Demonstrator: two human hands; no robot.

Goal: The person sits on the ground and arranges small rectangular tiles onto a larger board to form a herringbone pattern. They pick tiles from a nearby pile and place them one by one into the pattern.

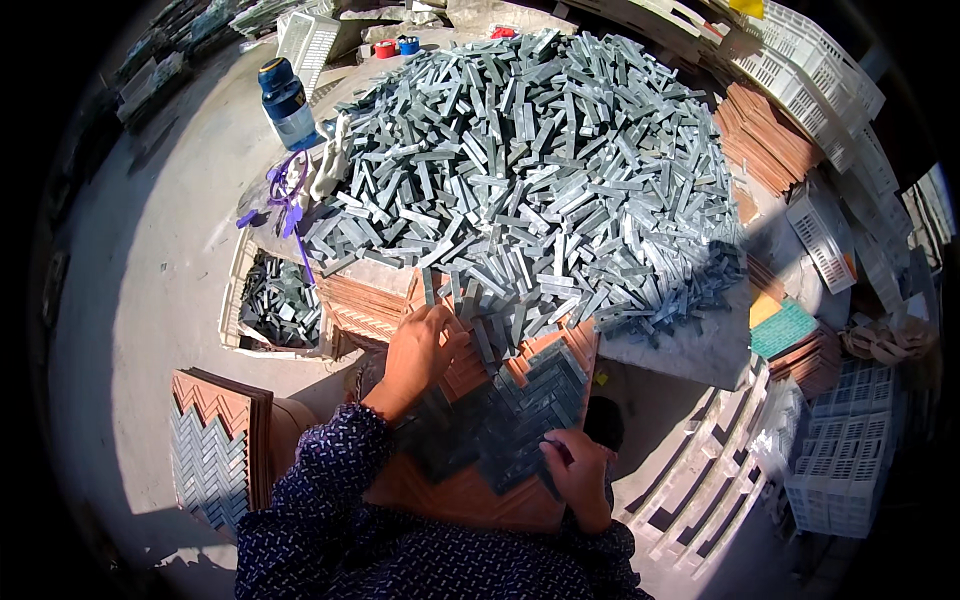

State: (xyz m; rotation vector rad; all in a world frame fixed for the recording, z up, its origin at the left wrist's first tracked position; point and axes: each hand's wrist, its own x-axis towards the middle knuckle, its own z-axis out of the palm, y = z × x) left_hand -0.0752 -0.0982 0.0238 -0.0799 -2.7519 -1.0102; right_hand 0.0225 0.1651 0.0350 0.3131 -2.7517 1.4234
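A brown herringbone-grooved tray (530, 505) lies tilted in front of me, partly filled with dark grey-green stone strips (545, 385). My left hand (415, 355) is above its upper left part, fingers pinched on a narrow stone strip (428, 287) at the edge of a big heap of loose strips (540, 160). My right hand (580, 475) rests at the tray's lower right edge with curled fingers. Something small and dark shows between its thumb and fingers, too shaded to name. Shadow darkens the tray's middle.
Left of the tray stand a crate of dark strips (240, 310) and a stack of trays (262, 440) topped by a filled one. A blue bottle (288, 105) and purple cord (290, 185) are at the table's far left. White crates (840, 450) and slatted pallet (700, 470) are right.
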